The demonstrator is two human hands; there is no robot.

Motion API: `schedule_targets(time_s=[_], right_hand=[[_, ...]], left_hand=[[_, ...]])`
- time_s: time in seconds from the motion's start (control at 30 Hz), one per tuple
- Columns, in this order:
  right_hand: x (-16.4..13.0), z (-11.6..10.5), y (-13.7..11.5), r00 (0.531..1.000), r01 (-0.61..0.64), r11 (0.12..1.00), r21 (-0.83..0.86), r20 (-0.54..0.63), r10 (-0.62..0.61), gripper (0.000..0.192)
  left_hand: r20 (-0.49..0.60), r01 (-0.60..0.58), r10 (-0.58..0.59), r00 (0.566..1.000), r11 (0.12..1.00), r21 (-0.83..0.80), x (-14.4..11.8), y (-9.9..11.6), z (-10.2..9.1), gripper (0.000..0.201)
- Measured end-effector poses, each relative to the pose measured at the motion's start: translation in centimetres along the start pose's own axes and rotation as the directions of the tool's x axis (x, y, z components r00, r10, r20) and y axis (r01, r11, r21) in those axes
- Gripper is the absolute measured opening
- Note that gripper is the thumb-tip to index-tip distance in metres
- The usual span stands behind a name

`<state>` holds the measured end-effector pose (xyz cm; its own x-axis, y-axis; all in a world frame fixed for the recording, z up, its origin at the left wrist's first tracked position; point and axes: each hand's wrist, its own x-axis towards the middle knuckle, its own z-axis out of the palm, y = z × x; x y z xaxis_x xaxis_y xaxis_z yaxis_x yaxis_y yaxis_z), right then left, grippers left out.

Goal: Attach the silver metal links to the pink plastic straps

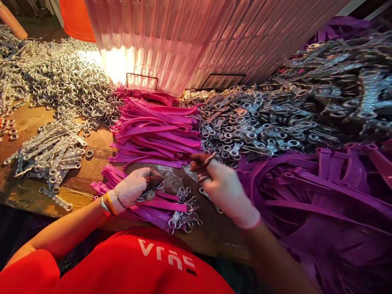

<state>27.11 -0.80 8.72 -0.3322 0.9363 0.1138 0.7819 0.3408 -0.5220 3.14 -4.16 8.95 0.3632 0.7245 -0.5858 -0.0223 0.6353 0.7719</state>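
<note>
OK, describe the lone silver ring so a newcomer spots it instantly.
Find the big stack of pink straps near the centre. Between it and the heap of silver links to its left lies the ring. It sits alone on brown tabletop; the rings behind lie heaped together.

The counter (99,146) is brown, scuffed and kinda beat up, with ribbed, pinkish, plastic-looking panels (159,36) standing at its far side like a wall. There's a super bright warm glare (118,63) at their lower left, plus something orange (78,20) beside them, can't tell what. Below the counter's near edge it's pretty dark.
</note>
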Motion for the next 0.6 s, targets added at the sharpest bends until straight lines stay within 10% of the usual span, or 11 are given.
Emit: schedule_targets(time_s=[0.27,0.43,0.6], right_hand=[[-3.6,4.1,-5.3,0.901,0.432,0.901,0.022,0.012,-0.433,0.039],[-4.2,4.7,-5.4,0.976,0.165,0.956,0.241,-0.178,-0.123,0.040],[-5.3,5.0,-6.5,0.950,-0.031,0.909,0.415,-0.270,0.156,0.031]], left_hand=[[-0.002,-0.153,0.155,0.988,0.980,0.130,-0.2,-1.1,1.2,0.024],[0.044,-0.162,0.171,0.984,0.972,-0.169,-0.6,-1.1,1.4,0.031],[0.045,-0.108,0.122,0.992,0.968,-0.226,-1.8,-1.2,1.9,0.041]])
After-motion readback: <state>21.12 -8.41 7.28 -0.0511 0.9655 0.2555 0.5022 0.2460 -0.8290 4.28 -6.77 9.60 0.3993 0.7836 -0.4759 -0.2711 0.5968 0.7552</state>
